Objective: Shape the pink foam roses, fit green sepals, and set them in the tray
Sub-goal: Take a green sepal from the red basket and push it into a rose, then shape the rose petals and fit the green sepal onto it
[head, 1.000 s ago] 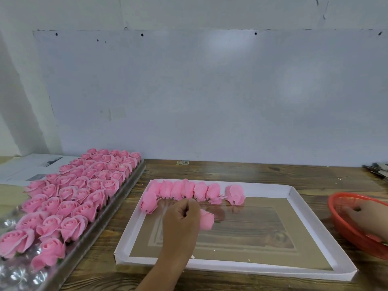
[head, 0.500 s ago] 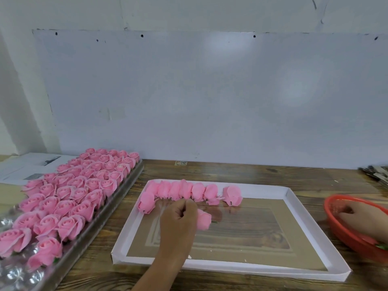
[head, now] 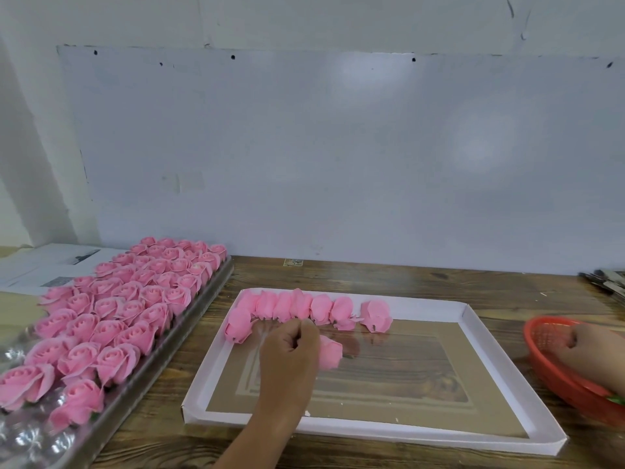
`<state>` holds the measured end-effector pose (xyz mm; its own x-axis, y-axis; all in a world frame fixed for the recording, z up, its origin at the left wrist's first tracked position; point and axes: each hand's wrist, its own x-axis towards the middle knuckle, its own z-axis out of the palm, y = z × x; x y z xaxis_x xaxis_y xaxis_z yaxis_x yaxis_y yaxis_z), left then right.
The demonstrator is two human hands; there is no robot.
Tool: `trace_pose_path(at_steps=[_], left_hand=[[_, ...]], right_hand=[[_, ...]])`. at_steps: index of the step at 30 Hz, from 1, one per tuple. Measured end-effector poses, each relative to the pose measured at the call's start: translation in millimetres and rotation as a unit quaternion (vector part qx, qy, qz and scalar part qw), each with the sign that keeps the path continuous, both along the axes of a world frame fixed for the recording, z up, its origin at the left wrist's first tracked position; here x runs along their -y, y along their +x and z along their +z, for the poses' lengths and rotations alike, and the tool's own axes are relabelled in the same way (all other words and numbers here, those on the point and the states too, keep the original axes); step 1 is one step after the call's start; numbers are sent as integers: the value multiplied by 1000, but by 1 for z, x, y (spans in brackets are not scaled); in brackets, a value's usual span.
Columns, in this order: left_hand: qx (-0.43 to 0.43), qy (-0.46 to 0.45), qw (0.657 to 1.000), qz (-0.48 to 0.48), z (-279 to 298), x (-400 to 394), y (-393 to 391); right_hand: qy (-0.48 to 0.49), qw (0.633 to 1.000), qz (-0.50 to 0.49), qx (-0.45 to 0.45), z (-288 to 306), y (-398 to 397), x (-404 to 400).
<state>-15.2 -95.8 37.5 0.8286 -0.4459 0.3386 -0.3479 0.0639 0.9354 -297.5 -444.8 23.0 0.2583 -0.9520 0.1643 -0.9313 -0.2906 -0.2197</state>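
- Left hand [head: 291, 346]: I see it reaching over the near rim of the white tray [head: 473, 340], fingers curled, grasping a pink rosebud [head: 329, 352] that sticks out to the right of the knuckles. A dark green tip shows at the bud's right edge. The bud sits low over the tray floor; I cannot tell whether it touches.
- Row of buds [head: 304, 308]: about eight closed pink buds lie side by side along the far edge of the white tray, filling its left and middle. The leftmost lies slightly nearer me than the others. My left hand covers part of the row's near side.
- Right hand [head: 588, 353]: it is inside the red mesh basket [head: 541, 336] at the right edge of the view, fingers bent down into it. The basket wall and the frame edge hide the fingertips, so I cannot tell whether it grasps anything. A green scrap shows at the basket's near rim.
- Metal tray [head: 203, 302]: it stands to the left, just beside the white tray, and is packed with opened pink roses [head: 128, 313] in rows. Shiny moulded cups show bare at its near corner.
- Surroundings: a wooden table [head: 389, 275] carries everything; printed paper [head: 47, 265] lies at far left, dark tools [head: 605, 280] at far right, and a pale wall panel [head: 338, 147] rises behind.
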Motion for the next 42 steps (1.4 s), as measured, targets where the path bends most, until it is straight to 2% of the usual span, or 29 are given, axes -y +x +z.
trace_pose_path(at_steps=[3,10,14,20,25,29,36,42], left_hand=[[-3,0,1000,0,-1,0,0],[-2,-1,1000,2,0,-1,0],[-3,-2,1000,2,1,-1,0],[-7,0,1000,-1,0,-1,0],[-5,-1,1000,2,1,0,-1],[-8,0,1000,-2,1,-1,-1],[-5,-2,1000,3,1,-1,-1],[-5,-3,1000,1,0,-1,0]], right_hand=[[-9,1000,5,21,-5,0,2],[72,993,20,86,10,7,-21],[80,992,23,93,15,7,-34],[2,1000,25,17,15,0,-29],[-58,998,20,11,-2,-8,2],[-53,998,23,41,-10,-10,11],[26,999,12,-14,-8,-3,1],[-9,998,43,-33,-1,-4,-10]])
